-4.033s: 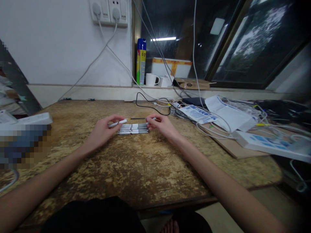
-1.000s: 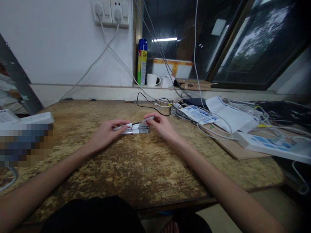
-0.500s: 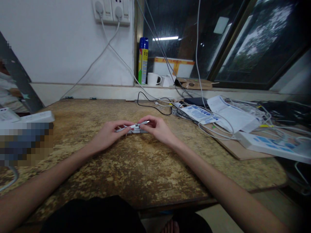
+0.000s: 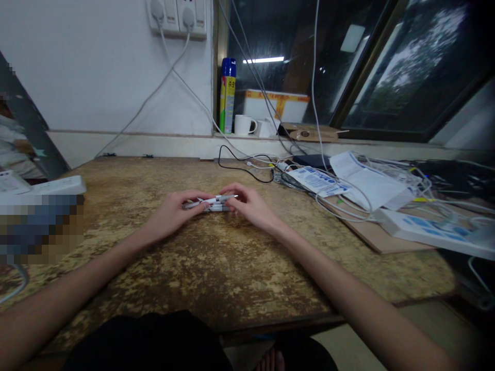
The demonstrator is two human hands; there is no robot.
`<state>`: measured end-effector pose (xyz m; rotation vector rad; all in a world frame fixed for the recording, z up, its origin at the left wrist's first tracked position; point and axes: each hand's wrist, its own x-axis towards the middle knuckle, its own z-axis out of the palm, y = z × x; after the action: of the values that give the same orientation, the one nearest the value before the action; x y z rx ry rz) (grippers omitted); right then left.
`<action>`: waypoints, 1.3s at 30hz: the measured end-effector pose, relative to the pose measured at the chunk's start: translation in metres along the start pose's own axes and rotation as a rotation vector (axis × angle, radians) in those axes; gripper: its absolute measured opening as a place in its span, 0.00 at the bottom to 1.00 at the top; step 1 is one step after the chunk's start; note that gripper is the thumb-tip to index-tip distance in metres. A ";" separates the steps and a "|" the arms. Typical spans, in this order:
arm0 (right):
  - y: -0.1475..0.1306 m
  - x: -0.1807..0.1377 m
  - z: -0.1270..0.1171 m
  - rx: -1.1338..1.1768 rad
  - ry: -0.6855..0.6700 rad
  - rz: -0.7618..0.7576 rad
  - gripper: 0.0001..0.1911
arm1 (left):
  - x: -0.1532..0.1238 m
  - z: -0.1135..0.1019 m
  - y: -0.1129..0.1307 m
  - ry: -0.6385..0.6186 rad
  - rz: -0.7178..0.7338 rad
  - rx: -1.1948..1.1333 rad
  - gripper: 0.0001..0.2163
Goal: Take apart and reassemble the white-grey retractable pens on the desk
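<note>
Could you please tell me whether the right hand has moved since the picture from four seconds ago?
Yes: judged against the mug, the right hand has shifted slightly left, closer to the left hand.

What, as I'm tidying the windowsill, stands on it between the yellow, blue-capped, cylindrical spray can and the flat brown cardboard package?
In the head view, a white cylindrical mug with a handle, then a white boxy object.

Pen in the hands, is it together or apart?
Together: on the pen, the grey grip meets the white barrel, no refill showing. Tightness: cannot tell.
</note>
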<state>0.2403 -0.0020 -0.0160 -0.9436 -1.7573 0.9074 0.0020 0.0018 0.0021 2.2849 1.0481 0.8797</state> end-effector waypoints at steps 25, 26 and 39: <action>0.004 0.002 -0.003 -0.011 -0.057 0.011 0.13 | -0.001 -0.001 0.004 -0.009 0.012 0.026 0.14; 0.004 0.001 -0.002 -0.013 -0.056 0.030 0.14 | 0.000 -0.001 0.003 -0.010 0.012 0.026 0.13; 0.000 -0.002 -0.006 -0.129 -0.073 0.053 0.25 | -0.001 -0.002 0.003 0.017 0.014 0.018 0.16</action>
<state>0.2467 -0.0032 -0.0149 -1.0559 -1.8791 0.8799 0.0016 -0.0001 0.0046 2.3066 1.0525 0.8996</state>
